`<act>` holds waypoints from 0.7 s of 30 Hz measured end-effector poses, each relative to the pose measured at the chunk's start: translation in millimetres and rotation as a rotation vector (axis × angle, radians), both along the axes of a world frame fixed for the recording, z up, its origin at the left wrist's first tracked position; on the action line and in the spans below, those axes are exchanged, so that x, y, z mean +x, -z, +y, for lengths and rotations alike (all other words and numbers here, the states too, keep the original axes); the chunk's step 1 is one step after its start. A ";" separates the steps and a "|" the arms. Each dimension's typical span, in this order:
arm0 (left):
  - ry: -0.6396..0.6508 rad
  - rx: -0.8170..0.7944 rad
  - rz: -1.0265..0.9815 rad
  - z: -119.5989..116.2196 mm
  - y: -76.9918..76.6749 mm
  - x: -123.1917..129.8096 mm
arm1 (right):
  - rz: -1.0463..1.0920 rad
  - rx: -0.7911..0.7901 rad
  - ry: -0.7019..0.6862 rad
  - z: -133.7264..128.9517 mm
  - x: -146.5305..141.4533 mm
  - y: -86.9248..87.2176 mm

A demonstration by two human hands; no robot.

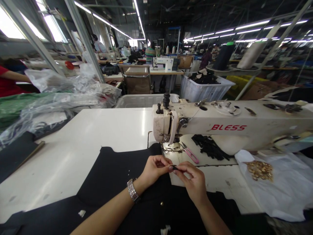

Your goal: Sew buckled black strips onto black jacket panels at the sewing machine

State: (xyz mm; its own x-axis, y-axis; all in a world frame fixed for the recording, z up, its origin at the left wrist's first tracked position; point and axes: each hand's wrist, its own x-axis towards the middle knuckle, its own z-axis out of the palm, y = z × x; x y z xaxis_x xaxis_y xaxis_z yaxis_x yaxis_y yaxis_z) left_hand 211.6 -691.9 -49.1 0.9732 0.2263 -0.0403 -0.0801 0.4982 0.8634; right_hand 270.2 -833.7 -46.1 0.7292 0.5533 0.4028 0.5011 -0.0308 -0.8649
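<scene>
My left hand (pixel 156 169), with a metal watch on its wrist, and my right hand (pixel 193 181) meet in front of the sewing machine head (pixel 165 124). Both pinch a small black piece (pixel 173 167) between their fingertips; a bit of gold shows at its left end. Below them a large black panel (pixel 110 179) spreads over the white table (pixel 114 127) and towards me. Pink-handled snips (pixel 190 154) lie by the needle area, beside a pile of black strips (pixel 210 147). Gold rings (pixel 259 170) sit on a white plastic bag (pixel 286 189) at the right.
The machine arm (pixel 256 120) runs across the right side. Plastic-wrapped material (pixel 61 94) is heaped at the left, near a person's red sleeve (pixel 8 81). Behind the table stand a white bin (pixel 205 89) and thread cones (pixel 223 57). Other people are farther back.
</scene>
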 end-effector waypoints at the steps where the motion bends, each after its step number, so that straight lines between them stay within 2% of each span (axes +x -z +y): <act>1: 0.010 -0.004 -0.006 -0.3 0.6 0.2 | 0.028 0.000 -0.005 -0.2 -0.1 0.0; 6: 0.039 -0.008 -0.007 0.5 1.8 0.2 | 0.107 0.013 -0.028 -0.3 -0.3 -0.3; 12: -0.021 -0.004 -0.031 0.2 -0.8 -1.6 | 0.091 -0.012 0.035 -1.5 0.7 4.6; 21: -0.062 0.005 0.021 -1.8 -7.1 -2.5 | 0.050 -0.013 0.031 -1.5 -0.4 2.8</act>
State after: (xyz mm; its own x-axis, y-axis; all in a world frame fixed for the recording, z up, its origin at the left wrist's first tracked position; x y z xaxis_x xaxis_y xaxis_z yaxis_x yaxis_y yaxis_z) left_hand 209.1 -693.8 -42.0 0.9564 0.2862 -0.0592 -0.0925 0.4884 0.8677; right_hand 269.8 -835.2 -48.9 0.7651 0.5351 0.3582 0.4556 -0.0567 -0.8884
